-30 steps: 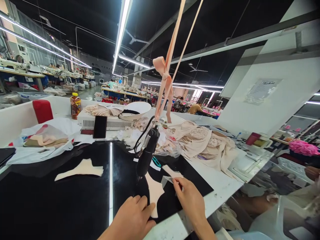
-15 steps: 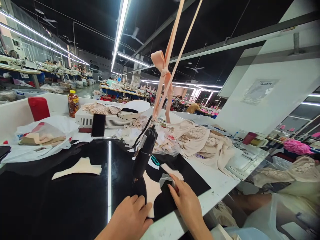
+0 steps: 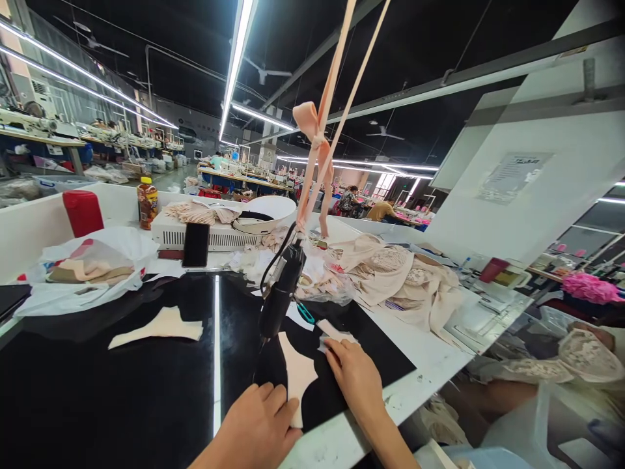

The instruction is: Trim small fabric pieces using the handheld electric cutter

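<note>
Since one second ago, the right hand (image 3: 359, 374) has shifted slightly upward; its half-bent fingers touch the clear film (image 3: 323, 344) beside the small beige strip (image 3: 334, 330). The left hand (image 3: 261, 417), half curled, has its thumb at the lower end of the beige fabric piece (image 3: 297, 368), on the black surface (image 3: 146, 404), lower centre of the frame. Whether the hands grip firmly, I cannot tell.

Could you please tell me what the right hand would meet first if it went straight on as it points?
The right hand would probably meet the translucent piece first, by the small beige strip; contact is hard to judge.
</note>
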Demonstrator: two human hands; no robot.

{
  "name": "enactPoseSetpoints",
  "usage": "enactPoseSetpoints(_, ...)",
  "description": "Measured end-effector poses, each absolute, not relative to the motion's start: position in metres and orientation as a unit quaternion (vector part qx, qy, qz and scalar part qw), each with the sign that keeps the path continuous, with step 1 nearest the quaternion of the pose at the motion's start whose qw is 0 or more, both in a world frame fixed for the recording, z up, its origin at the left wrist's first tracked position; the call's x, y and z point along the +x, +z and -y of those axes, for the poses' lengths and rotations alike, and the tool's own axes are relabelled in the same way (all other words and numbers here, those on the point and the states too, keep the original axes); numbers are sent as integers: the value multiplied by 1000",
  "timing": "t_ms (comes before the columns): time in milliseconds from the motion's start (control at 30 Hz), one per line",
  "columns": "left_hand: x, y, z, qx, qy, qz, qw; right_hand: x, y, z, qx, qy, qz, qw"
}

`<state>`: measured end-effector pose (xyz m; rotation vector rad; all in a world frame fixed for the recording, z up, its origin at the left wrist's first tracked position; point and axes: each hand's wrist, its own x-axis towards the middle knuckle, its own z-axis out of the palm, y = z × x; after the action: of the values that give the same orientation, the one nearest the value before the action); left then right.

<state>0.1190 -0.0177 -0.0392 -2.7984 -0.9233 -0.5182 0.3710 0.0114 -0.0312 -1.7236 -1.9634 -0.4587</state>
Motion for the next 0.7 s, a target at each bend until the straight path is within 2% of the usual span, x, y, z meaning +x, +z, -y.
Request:
enactPoseSetpoints(133,118,-37,19,-935,-176,301,60,368,-30,-2,-627,-135,715,278)
enactPoseSetpoints(233,117,-32,21,-920,-226,319,40,357,-24,16,-612,-91,727,298)
enactPoseSetpoints(333,115,-27,23,-904,-247,350,-5,339,-20,35,-574,-39,765,289)
enactPoseSetpoints(433,114,-22,24,-904,-217,367,-38,323,-22,49,-540,-11,796,272)
enactPoseSetpoints(700,115,-19,24,-899,-189,393,-51,317,-37,48,-524,-4,812,257)
